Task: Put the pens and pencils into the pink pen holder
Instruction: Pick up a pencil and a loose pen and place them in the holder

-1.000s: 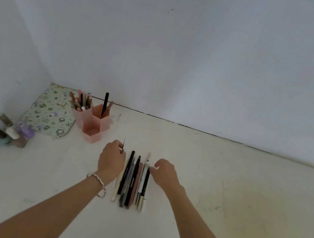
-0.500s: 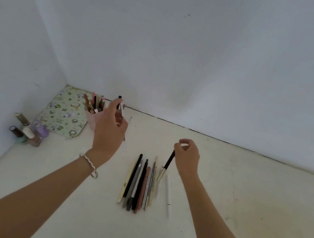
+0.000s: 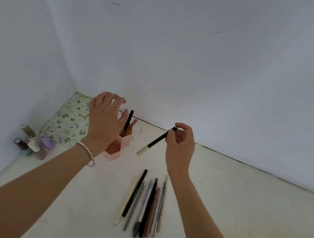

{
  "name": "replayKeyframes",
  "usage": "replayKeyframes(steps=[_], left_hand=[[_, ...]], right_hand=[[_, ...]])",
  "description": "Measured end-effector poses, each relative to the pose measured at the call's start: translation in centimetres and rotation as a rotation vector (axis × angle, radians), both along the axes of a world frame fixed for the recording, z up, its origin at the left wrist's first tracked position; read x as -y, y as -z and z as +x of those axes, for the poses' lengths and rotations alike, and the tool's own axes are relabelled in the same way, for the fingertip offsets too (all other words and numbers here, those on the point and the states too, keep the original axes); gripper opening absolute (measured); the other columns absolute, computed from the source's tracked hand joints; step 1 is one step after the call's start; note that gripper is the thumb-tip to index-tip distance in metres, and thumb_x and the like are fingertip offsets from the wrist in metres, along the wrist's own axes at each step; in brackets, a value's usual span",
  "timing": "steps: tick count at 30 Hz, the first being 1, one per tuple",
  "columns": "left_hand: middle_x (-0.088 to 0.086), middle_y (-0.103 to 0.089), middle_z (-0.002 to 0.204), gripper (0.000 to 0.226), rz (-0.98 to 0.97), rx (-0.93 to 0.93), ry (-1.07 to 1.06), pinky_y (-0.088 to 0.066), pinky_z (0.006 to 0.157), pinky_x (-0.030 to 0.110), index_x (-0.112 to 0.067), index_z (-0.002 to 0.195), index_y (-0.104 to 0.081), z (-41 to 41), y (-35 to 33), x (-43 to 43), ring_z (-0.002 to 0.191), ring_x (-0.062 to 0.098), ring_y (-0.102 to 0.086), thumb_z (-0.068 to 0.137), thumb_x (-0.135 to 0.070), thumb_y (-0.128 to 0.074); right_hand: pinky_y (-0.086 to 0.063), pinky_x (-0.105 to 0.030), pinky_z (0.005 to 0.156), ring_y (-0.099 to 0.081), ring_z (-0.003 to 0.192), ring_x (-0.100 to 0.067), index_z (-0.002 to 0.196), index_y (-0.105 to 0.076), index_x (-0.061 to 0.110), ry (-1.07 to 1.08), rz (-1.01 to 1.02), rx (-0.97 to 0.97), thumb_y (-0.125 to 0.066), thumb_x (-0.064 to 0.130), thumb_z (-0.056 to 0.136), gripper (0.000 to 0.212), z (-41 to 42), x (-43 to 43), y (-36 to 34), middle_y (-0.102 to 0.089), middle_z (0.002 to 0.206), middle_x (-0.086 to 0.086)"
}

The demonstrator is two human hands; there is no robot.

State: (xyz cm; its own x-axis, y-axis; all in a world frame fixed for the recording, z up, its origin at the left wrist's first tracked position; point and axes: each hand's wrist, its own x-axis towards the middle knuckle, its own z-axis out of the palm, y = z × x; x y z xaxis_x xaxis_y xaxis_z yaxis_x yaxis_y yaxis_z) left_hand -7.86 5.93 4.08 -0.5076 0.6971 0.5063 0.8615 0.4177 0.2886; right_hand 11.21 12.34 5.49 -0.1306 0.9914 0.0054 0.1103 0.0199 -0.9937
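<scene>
Head view: we see a pale surface [image 3: 237, 227] running into a white wall corner. Patterned pouch [image 3: 67, 122] lies flat in the far-left corner, small bottles [image 3: 32, 143] clustered just in front of it. Pink pen holder [image 3: 120, 146] stands upright beside the pouch, a black pen [image 3: 129, 120] and other sticks already in its far compartments; near compartment looks empty from here. Left hand [image 3: 105, 122] hovers over the holder, fingers spread, holding nothing we can see. Right hand [image 3: 180, 146] pinches a black pen with a pale tip [image 3: 156, 140] by its top end, tilted, pale end down and pointing toward the holder, clear of the surface. Row of loose pens and pencils [image 3: 145, 203] lies side by side near us, touching each other, well apart from the holder.

Handling, our read: light, stiff, thin, smooth barrels that roll easily. Pinch near one end, lower the other end into a compartment. Holder is light too; a sideways knock could tip it.
</scene>
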Motion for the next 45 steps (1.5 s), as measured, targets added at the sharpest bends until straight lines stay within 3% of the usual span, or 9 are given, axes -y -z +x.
replayKeyframes(steps=[6,14,17,20,23,27,36,39,45], left_hand=[[0.002,-0.064,0.112,0.03,0.207,0.147,0.047,-0.035,0.098,0.036,-0.014,0.115,-0.061,-1.3,-1.5,2.2,0.116,0.024,-0.05,0.088,-0.013,-0.05],[0.001,-0.062,0.094,0.018,0.293,0.184,0.182,-0.043,0.079,0.023,-0.012,0.1,-0.059,1.6,-1.4,5.9,0.087,0.015,-0.054,0.086,-0.006,-0.05],[-0.013,-0.057,0.086,0.012,0.097,0.401,0.173,-0.042,0.061,0.015,-0.024,0.095,-0.055,3.9,0.5,7.0,0.069,0.006,-0.052,0.091,-0.013,-0.054],[-0.014,-0.057,0.083,0.015,-0.267,0.685,0.099,-0.045,0.067,0.021,-0.031,0.096,-0.05,6.6,3.4,7.4,0.076,0.009,-0.059,0.089,-0.019,-0.055],[-0.004,-0.066,0.098,0.019,-0.587,0.721,0.038,-0.051,0.079,0.03,-0.023,0.107,-0.054,9.0,5.9,7.4,0.091,0.018,-0.063,0.091,-0.033,-0.057],[0.002,-0.064,0.105,0.029,-0.722,0.647,0.06,-0.048,0.076,0.03,-0.018,0.113,-0.051,11.3,8.1,7.6,0.092,0.021,-0.062,0.091,-0.034,-0.059],[0.009,-0.061,0.098,0.031,-0.448,0.589,0.047,-0.046,0.067,0.033,-0.009,0.116,-0.049,12.8,6.6,6.4,0.082,0.025,-0.06,0.087,-0.013,-0.063],[0.01,-0.058,0.098,0.034,-0.251,0.617,0.103,-0.05,0.066,0.033,-0.009,0.119,-0.05,14.1,3.9,4.5,0.077,0.021,-0.058,0.088,-0.01,-0.062],[-0.003,-0.059,0.098,0.034,-0.02,0.713,0.294,-0.052,0.071,0.025,-0.018,0.119,-0.051,20.0,0.4,1.7,0.083,0.012,-0.06,0.088,-0.01,-0.063]], right_hand=[[-0.047,-0.011,0.076,-0.061,0.082,-0.002,0.108,-0.054,0.026,-0.037,0.176,-0.018,-0.056,0.009,0.095,0.021,-5.2,1.0,1.0,-0.064,0.092,0.012],[-0.05,-0.017,0.083,-0.062,0.09,-0.007,0.122,-0.058,0.02,-0.267,0.312,0.226,-0.053,0.006,0.095,0.032,-6.3,2.5,2.9,-0.063,0.103,0.006],[-0.049,-0.014,0.076,-0.061,0.086,-0.006,0.123,-0.054,0.025,-0.208,0.257,0.198,-0.05,0.004,0.093,0.037,-4.8,2.2,2.2,-0.062,0.099,0.009],[-0.048,-0.016,0.069,-0.058,0.076,-0.006,0.12,-0.053,0.028,-0.145,0.225,0.217,-0.048,0.002,0.09,0.04,-2.3,1.5,1.5,-0.062,0.094,0.012],[-0.052,-0.03,0.067,-0.059,0.072,-0.013,0.116,-0.055,0.03,-0.097,0.183,0.221,-0.044,-0.001,0.087,0.043,0.5,1.2,1.2,-0.063,0.09,0.011],[-0.053,-0.04,0.069,-0.061,0.072,-0.023,0.111,-0.058,0.028,-0.028,0.169,0.244,-0.043,-0.002,0.086,0.042,4.2,1.5,1.4,-0.064,0.085,0.008],[-0.047,-0.028,0.06,-0.054,0.06,-0.01,0.109,-0.06,0.026,0.144,0.125,0.365,-0.046,0.002,0.09,0.034,14.0,2.3,4.1,-0.065,0.088,0.01],[-0.047,-0.028,0.079,-0.06,0.09,-0.015,0.118,-0.06,0.016,0.25,0.109,0.505,-0.047,-0.002,0.087,0.038,18.6,1.1,4.8,-0.065,0.105,0.002],[-0.033,-0.035,0.103,-0.038,0.132,-0.028,0.14,-0.042,0.008,0.188,-0.114,0.928,-0.043,0.0,0.093,0.048,25.2,-1.4,6.9,-0.046,0.141,-0.012]])
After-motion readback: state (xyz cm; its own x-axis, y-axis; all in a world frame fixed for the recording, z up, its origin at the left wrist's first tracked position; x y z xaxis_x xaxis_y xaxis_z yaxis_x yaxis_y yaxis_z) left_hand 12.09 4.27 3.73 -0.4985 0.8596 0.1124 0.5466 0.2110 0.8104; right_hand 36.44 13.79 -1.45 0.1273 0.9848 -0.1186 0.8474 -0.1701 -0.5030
